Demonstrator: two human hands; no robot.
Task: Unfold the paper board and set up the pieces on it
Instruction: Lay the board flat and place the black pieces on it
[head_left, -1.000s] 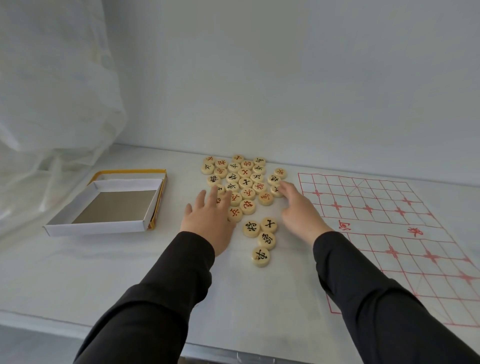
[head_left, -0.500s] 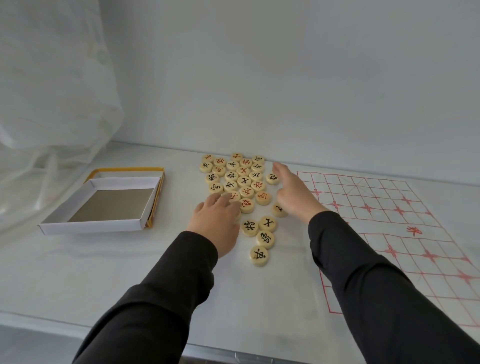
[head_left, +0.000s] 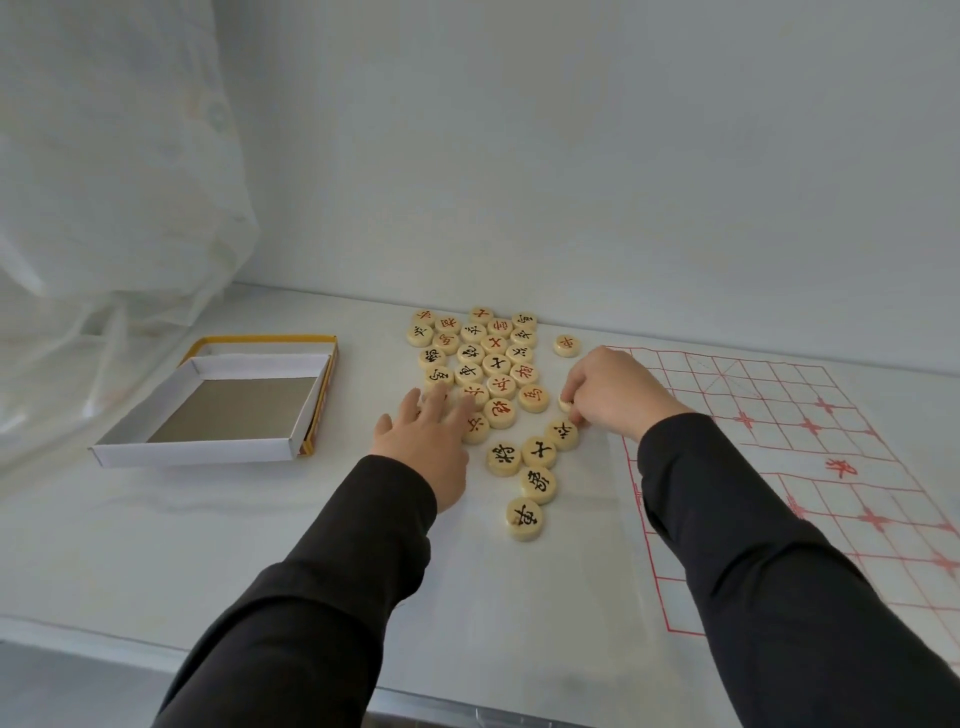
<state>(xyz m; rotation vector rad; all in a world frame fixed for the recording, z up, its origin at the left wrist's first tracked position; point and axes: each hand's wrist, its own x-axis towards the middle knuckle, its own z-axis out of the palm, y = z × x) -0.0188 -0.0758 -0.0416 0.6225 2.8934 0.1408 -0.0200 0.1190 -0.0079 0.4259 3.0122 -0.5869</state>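
A cluster of round wooden chess pieces (head_left: 483, 358) with red and black characters lies on the white table. The paper board (head_left: 779, 415) with its red grid lies unfolded to the right. My left hand (head_left: 428, 441) rests flat with fingers spread on the cluster's near left pieces. My right hand (head_left: 610, 392) is curled, its fingertips pinching a small piece (head_left: 565, 401) at the cluster's right edge. One red-marked piece (head_left: 566, 345) lies apart beyond my right hand. Several black-marked pieces (head_left: 537, 483) trail toward me.
An open white cardboard box (head_left: 208, 410) with a yellow-edged lid under it sits on the left. A sheer curtain (head_left: 104, 182) hangs at the far left. A white wall (head_left: 571, 156) stands behind the table, and the table's front edge (head_left: 467, 701) runs close to me.
My right hand drew back from the far side of the cluster and closed its fingers on a piece. My left hand spread out flat again. One piece now sits apart at the back.
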